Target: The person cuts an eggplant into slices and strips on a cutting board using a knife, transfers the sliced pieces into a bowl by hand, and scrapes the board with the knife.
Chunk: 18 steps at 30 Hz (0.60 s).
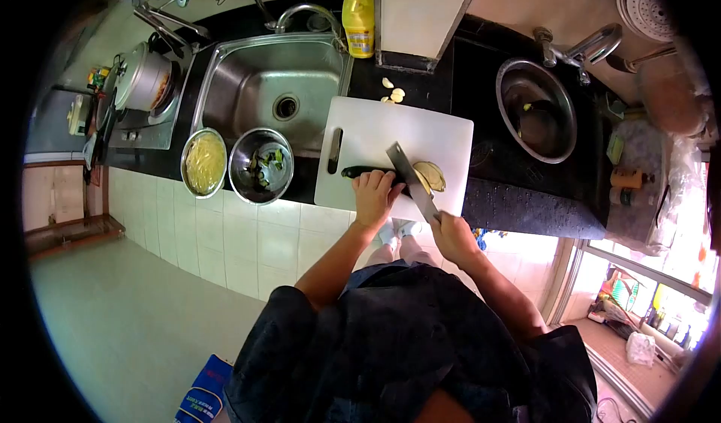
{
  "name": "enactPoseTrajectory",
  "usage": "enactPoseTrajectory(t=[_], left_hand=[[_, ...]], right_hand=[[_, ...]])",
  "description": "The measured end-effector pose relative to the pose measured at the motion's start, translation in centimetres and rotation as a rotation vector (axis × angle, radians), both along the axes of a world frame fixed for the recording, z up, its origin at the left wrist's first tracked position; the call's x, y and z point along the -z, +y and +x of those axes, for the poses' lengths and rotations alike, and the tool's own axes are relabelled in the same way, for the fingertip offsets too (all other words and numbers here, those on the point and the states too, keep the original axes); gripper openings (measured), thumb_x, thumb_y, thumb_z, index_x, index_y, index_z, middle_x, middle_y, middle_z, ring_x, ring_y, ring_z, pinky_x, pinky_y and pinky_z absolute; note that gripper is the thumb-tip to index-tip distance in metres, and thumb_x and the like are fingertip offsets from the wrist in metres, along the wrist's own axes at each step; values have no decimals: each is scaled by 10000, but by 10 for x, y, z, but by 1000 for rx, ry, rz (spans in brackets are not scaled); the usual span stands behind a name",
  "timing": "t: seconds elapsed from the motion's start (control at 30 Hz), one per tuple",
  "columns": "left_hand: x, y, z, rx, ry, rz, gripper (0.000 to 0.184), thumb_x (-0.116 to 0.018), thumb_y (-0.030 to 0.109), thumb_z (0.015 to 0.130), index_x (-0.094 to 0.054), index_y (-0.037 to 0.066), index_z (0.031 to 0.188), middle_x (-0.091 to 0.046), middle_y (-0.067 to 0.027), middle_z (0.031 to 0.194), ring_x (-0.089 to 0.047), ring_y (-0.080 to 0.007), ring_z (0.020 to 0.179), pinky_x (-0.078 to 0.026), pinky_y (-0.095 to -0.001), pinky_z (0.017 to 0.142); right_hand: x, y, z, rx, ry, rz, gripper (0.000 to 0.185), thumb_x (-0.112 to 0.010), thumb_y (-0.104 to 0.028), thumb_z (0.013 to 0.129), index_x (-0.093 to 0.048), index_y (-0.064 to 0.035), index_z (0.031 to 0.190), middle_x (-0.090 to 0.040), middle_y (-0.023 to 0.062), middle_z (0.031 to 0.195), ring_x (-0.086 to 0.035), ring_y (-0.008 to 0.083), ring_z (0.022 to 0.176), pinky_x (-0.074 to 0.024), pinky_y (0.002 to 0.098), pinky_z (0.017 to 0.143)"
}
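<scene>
A white cutting board (390,123) lies on the black counter. On it, my left hand (373,198) presses down on a dark green vegetable (358,171), its fingers bent over the top. My right hand (454,235) is closed around the handle of a broad knife (413,179). The blade stands at the vegetable's right end, close to my left fingertips. Pale cut slices (430,175) lie just right of the blade. Several peeled garlic cloves (397,93) sit beyond the board's far edge.
Left of the board, a bowl of pale yellow shreds (204,165) and a steel bowl with green scraps (261,166) stand before the sink (248,85). A yellow bottle (360,18) stands behind. At right is a round basin (535,149); far left, a pot (143,78).
</scene>
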State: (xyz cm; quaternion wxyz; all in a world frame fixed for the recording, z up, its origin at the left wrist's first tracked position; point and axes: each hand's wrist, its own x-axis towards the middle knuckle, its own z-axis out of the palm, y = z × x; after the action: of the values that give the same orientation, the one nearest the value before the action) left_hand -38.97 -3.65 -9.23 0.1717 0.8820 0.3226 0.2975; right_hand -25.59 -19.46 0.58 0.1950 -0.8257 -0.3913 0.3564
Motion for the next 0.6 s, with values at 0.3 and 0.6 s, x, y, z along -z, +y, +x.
enactPoseTrajectory(t=[0.3,0.6], left_hand=[[-1,-1,-3,15,-1,19,300,-786,285,837,-660,138,1065,-594,-35,958,-545,-275,932,-374,-446,828],[-6,6,-6,54,6,-66,252,-765,261,862,-647,123,1038,-595,-61,986,-542,-302,931,-381,-470,811]], right_hand=[[-15,-16,5,-48,8,-4,328,-535,-248,1012,-666,41,931,-685,323,866,-683,497,853,-543,563,793],[48,29,-1,-84,-41,60,345,-522,-266,1020,-645,53,969,-680,334,860,-672,523,851,-527,598,782]])
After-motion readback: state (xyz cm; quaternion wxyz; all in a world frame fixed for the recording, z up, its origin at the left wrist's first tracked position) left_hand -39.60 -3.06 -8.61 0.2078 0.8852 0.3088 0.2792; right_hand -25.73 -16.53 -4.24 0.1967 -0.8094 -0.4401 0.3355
